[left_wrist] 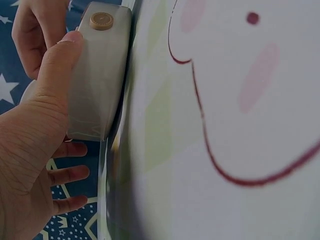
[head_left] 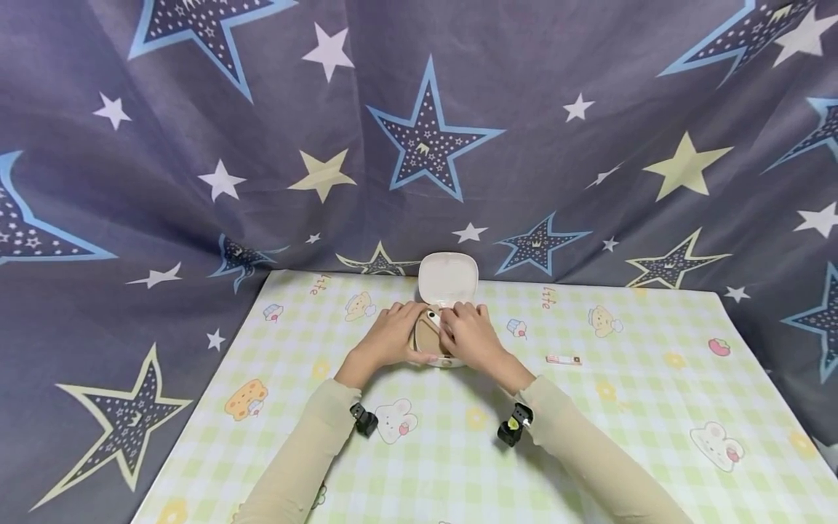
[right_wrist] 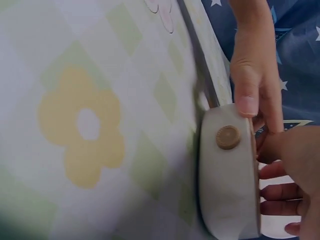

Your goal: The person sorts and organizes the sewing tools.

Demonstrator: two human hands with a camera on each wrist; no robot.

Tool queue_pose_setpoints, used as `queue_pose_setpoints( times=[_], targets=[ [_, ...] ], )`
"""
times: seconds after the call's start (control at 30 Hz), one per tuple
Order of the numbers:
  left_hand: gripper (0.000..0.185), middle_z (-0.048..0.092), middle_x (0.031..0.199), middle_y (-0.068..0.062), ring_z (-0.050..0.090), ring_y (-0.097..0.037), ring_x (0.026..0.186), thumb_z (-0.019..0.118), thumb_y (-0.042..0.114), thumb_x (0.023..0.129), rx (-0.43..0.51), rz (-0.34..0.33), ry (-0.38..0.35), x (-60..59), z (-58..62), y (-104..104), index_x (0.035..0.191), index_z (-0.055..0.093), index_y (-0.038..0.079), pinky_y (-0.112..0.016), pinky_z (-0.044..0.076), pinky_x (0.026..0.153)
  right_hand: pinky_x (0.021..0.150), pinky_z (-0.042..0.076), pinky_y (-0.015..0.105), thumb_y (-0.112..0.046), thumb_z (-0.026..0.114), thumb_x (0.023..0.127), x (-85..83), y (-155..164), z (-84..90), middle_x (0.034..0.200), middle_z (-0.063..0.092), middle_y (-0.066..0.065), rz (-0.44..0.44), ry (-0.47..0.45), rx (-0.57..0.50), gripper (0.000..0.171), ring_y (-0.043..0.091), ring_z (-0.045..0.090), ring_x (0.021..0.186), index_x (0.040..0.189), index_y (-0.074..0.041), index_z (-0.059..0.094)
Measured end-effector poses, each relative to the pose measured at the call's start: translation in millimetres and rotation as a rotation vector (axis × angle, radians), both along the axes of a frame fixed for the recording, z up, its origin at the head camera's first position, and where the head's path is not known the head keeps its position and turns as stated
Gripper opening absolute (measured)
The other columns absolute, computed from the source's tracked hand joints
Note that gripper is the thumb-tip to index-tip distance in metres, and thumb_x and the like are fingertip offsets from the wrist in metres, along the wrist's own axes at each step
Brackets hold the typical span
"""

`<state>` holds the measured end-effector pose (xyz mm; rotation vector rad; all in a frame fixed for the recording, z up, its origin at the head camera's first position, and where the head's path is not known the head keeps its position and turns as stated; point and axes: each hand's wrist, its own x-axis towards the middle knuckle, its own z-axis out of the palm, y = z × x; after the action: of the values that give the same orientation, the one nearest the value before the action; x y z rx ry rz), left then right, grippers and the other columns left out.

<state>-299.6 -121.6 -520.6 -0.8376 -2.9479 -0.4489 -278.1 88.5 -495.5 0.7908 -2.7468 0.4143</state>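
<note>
Head view: a white case (head_left: 440, 320) with its lid raised stands at the far middle of the checked table mat (head_left: 589, 437). The left hand (head_left: 391, 336) grasps the case's left side, thumb along the near edge. The right hand (head_left: 468, 335) covers the right side of the open base, fingers curled over its top. A small pink and white stick (head_left: 564, 359) lies on the mat to the right of the right hand, apart from it. Star-printed cloth (head_left: 196, 182) hangs behind and to the left.

Left wrist view: the left hand (left_wrist: 30, 150) holds the case (left_wrist: 97, 85), thumb pressed along its wall near a round tan button (left_wrist: 101, 20); the other fingers extend behind it.

Right wrist view: the button (right_wrist: 228, 137) faces the camera on the case (right_wrist: 227, 185). The right hand (right_wrist: 290, 180) rests on the case's top with fingers bent; whether it pinches anything cannot be told.
</note>
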Motion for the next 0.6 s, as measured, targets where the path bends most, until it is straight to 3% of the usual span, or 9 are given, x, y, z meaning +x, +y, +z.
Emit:
queue_pose_setpoints(
  times=[0.3, 0.6],
  targets=[
    [0.106, 0.055, 0.142, -0.004, 0.053, -0.029, 0.125, 0.076, 0.076, 0.071, 0.003, 0.003, -0.002, 0.0, -0.8, 0.7, 0.153, 0.04, 0.019, -0.051, 0.047, 0.101, 0.091, 0.038, 0.05, -0.021, 0.066, 0.097, 5.8, 21.4, 17.0, 0.108, 0.064, 0.011, 0.116, -0.044, -0.01, 0.029, 0.03, 0.053, 0.098, 0.124, -0.009, 0.068],
    [0.107, 0.056, 0.14, -0.006, 0.054, -0.03, 0.124, 0.079, 0.074, 0.07, 0.031, -0.001, -0.002, -0.4, -0.4, 0.9, 0.152, 0.041, 0.017, -0.052, 0.047, 0.099, 0.095, 0.037, 0.051, -0.017, 0.065, 0.096, 9.2, 51.8, 31.8, 0.104, 0.061, 0.007, 0.126, -0.02, -0.041, 0.032, 0.026, 0.051, 0.098, 0.127, -0.01, 0.065]
  ],
)
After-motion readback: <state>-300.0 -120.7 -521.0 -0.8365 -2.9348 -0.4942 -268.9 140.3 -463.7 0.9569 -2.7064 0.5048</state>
